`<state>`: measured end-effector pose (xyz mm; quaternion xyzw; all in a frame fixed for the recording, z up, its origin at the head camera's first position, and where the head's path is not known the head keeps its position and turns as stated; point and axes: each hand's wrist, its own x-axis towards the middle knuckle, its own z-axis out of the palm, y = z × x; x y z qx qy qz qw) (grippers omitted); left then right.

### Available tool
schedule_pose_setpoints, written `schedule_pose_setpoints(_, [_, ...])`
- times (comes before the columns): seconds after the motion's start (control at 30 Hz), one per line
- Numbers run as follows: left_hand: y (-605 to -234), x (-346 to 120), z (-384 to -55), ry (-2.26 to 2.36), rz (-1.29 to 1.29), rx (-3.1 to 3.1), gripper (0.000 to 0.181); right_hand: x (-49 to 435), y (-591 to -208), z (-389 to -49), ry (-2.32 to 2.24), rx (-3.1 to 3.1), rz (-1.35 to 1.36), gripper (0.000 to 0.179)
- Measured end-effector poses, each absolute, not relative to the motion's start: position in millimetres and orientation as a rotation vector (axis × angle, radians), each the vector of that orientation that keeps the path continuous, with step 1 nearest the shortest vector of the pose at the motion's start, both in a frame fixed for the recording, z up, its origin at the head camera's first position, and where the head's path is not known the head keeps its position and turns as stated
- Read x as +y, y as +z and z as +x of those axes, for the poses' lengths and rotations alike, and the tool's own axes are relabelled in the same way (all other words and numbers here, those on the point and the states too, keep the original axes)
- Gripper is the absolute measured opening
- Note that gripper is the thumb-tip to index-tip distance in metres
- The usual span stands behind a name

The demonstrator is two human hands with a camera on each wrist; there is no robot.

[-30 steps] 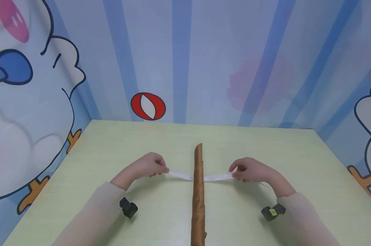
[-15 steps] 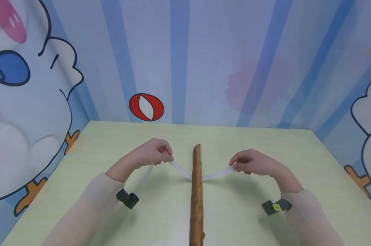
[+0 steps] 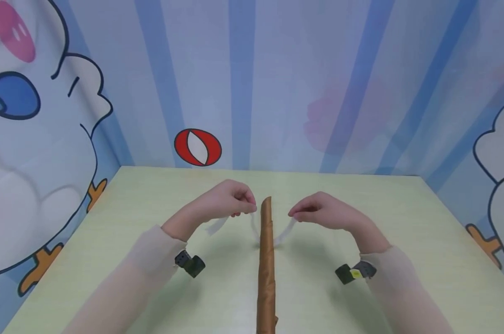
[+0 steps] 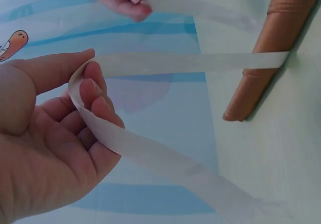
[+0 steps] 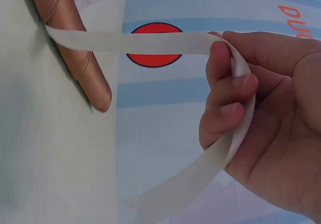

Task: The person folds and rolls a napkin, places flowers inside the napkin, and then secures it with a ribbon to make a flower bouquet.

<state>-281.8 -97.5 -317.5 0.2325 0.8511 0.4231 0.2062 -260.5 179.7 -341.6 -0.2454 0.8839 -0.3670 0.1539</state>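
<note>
A long brown roll with a satiny sheen and spiral creases lies on the pale table, pointing away from me. A white ribbon passes beneath it, and both ends rise on either side. Left of the roll, my left hand pinches one end between thumb and index finger; the loose tail runs across the other fingers and hangs down. My right hand pinches the other end right of the roll, its tail trailing through the curled fingers. Both hands are raised over the table near the roll's far end.
Behind the table stands a light blue striped backdrop with cartoon prints, including a red and white ball. Small black cameras are strapped at both sleeve cuffs.
Both hands have risen and come closer together toward the roll. The ribbon, earlier stretched low and nearly flat, now curves up steeply on both sides. The roll has stayed in place.
</note>
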Motion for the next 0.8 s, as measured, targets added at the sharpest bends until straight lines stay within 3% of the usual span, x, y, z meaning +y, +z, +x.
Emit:
schedule_pose_setpoints(0.3, [-315.5, -74.2, -282.3, 1.218, 0.741, 2.326, 0.007, 147.6, -341.1, -266.0, -1.084, 2.532, -0.739, 0.031])
schedule_pose_setpoints(0.57, [-316.4, -64.8, -282.7, 1.23, 0.772, 2.299, 0.009, 129.0, -342.6, -269.4, -1.136, 2.515, -0.823, 0.017])
schedule_pose_setpoints(0.8, [-323.2, -68.1, -283.1, 1.267, 0.779, 2.312, 0.012, 128.7, -342.2, -269.6, -1.145, 2.526, -0.861, 0.018])
